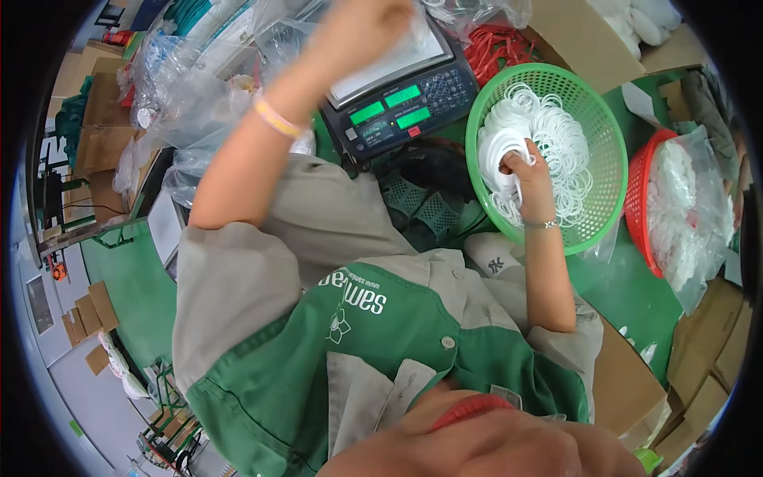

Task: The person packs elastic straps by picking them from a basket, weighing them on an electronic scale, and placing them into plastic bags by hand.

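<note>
My right hand (531, 181) is inside a green perforated basket (612, 171) on the right, its fingers closed round a bundle of thin white rings (505, 148). More loose white rings (566, 143) lie heaped in the basket beside it. At the upper edge, my left hand (367, 30) is raised over the pale platform of a dark digital scale (445, 89), whose displays glow green. Motion smears this hand and its fingers are partly cut off, so its grip does not show. Whether it touches the platform cannot be made out.
A bundle of red strips (497, 54) lies between scale and basket. Clear plastic bags (199, 111) crowd the left. Right of the green basket stands a red basket (640, 203) with a bag of white pieces (679, 215). An open cardboard box (576, 40) is behind.
</note>
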Tool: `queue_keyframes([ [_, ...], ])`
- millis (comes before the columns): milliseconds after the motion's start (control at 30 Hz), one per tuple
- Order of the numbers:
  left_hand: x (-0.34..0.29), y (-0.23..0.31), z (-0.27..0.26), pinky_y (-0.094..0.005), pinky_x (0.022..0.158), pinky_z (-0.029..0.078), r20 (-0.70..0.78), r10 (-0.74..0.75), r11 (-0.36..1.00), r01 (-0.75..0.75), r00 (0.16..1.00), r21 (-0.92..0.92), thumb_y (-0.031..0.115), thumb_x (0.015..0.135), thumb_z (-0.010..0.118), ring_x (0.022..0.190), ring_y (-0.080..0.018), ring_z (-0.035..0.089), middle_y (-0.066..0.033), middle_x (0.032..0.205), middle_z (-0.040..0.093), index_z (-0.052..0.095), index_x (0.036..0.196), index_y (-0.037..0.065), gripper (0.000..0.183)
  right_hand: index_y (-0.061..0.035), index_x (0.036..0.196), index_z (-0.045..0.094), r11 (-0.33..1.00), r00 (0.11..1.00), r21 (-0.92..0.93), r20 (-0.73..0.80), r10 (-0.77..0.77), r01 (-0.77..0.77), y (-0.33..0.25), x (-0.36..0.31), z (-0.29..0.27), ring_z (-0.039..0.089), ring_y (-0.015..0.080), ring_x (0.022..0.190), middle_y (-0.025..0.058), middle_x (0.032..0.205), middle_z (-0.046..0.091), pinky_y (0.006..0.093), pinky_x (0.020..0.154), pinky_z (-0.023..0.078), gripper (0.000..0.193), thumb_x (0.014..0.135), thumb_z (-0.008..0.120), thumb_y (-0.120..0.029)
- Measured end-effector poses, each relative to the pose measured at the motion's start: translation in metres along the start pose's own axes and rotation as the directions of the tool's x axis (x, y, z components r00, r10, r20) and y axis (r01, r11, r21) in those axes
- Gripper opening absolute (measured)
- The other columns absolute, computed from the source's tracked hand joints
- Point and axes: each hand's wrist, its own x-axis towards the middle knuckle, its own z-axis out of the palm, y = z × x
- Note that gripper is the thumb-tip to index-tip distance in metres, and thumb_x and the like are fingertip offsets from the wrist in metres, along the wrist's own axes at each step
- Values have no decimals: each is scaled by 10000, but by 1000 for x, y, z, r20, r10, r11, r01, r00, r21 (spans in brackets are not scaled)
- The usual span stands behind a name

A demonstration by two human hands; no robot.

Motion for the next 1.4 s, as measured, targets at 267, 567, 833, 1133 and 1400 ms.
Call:
queue_keyframes([
  [267, 72, -217, 20, -350, 588, 446, 205, -108, 837, -23, 973, 547, 151, 753, 513, 657, -247, 580, -174, 726, 601, 615, 778, -21, 201, -11, 878, 522, 997, 999, -74, -33, -13, 10, 1, 13, 6, 494, 86, 597, 26, 709, 558, 213, 564, 409, 143, 736, 536, -10],
  [567, 98, -227, 134, -371, 735, 468, 516, -312, 899, 73, 798, 431, 310, 776, 500, 835, -269, 606, -194, 1016, 576, 539, 1079, 24, 418, -17, 875, 532, 996, 990, -73, -137, 41, -51, 9, 22, -18, 490, 79, 580, 20, 704, 559, 206, 540, 406, 163, 714, 549, 0],
  [833, 93, -252, 139, -396, 929, 319, 322, -200, 841, -6, 925, 541, 474, 680, 531, 1097, -271, 440, -138, 1172, 469, 497, 1167, 199, 560, -16, 878, 516, 994, 995, -77, -69, 70, -75, 11, 31, -13, 494, 88, 601, 31, 712, 554, 208, 572, 409, 149, 733, 529, 11],
  [1133, 88, -155, 134, -410, 969, 285, 522, -207, 968, 97, 827, 231, 560, 614, 616, 1173, -310, 372, -167, 1284, 375, 406, 1253, 138, 793, -21, 844, 536, 998, 996, -63, -91, 12, -18, 6, 22, -26, 490, 74, 620, 21, 716, 554, 204, 577, 398, 150, 699, 574, -36],
  [1400, 80, -194, 135, -421, 787, 407, 344, -29, 759, -204, 938, 619, 240, 690, 569, 889, -323, 525, -156, 931, 569, 560, 904, 32, 299, -11, 870, 556, 997, 997, -76, -69, -28, 22, -5, 17, -22, 538, 102, 654, 40, 749, 579, 239, 604, 430, 192, 699, 608, -84],
])
